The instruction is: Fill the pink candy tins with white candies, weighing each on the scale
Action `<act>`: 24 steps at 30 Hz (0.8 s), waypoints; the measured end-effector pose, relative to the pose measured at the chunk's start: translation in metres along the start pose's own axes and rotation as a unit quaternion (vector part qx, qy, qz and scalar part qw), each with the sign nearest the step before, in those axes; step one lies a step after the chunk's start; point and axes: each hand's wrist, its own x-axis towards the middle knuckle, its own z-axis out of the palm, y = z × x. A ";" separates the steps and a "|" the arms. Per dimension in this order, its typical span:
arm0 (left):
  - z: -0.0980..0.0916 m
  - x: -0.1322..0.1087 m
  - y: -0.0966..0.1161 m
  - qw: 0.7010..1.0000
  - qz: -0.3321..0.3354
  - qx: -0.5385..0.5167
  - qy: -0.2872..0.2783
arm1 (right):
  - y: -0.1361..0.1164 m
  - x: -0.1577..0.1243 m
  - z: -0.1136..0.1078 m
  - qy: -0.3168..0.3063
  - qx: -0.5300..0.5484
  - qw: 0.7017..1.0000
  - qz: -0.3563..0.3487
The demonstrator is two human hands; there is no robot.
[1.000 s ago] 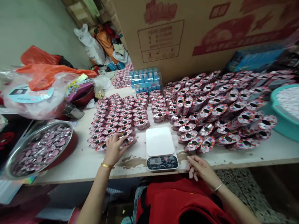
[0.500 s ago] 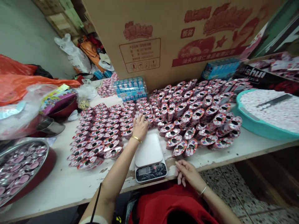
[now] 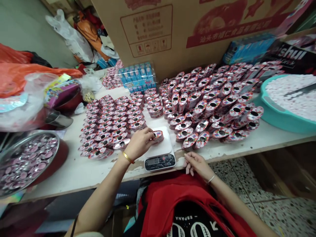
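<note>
My left hand (image 3: pixel 139 143) rests its fingers on a small oval tin (image 3: pixel 158 137) with a dark round hole and colourful print, which sits on the white platform of a digital kitchen scale (image 3: pixel 160 161). The hand holds this tin and hides part of it. My right hand (image 3: pixel 197 163) lies relaxed at the table's front edge, holding nothing, just right of the scale. Rows of similar tins (image 3: pixel 103 128) stand left of the scale, close to my left wrist. More tins (image 3: pixel 209 108) are heaped to the right.
A steel tray (image 3: pixel 27 161) of pink-foil pieces sits at the left on a red base. A teal basin (image 3: pixel 283 105) of small white pieces stands at the right. A large printed carton (image 3: pixel 172 29) lines the back, with plastic bags beyond the table's left side.
The scale platform was bare and now carries a tin under my left hand. My left hand has moved onto the scale. The view has tilted and shifted slightly.
</note>
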 end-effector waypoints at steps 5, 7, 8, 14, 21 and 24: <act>0.013 -0.018 0.000 0.994 -0.022 -0.081 0.075 | -0.002 -0.002 0.001 0.002 -0.021 1.000 -0.005; 0.015 -0.030 0.000 0.982 -0.049 -0.118 0.138 | -0.005 -0.005 0.004 0.002 -0.046 0.999 -0.009; 0.016 -0.037 -0.001 0.975 -0.064 -0.130 0.168 | -0.007 -0.008 0.006 0.001 -0.064 0.998 -0.016; 0.038 -0.077 -0.004 0.952 -0.115 -0.123 0.256 | -0.040 -0.022 0.036 0.026 -0.205 0.964 -0.169; 0.049 -0.092 0.000 0.934 -0.155 -0.140 0.291 | -0.081 0.001 0.069 0.118 -0.345 0.839 -0.403; 0.050 -0.090 0.005 0.933 -0.151 -0.143 0.292 | -0.093 0.021 0.083 0.131 -0.379 0.790 -0.463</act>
